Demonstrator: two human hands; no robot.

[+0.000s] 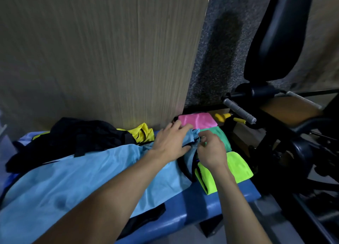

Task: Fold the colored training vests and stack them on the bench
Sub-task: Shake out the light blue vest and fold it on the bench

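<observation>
Both hands' grip pinching light blue vest point(77, 174) shoulder end, left hand point(171, 143), right hand point(211, 152), vest lengthwise along bench point(183, 216)

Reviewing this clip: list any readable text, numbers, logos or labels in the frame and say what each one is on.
None can be read.
Light blue vest, gripped by the left hand and right hand: no print shows.
Pink vest, green vest, neon yellow-green vest, yellow vest, black garment: plain.
Blue bench, wooden panel, gym machine: no labels visible.
</observation>
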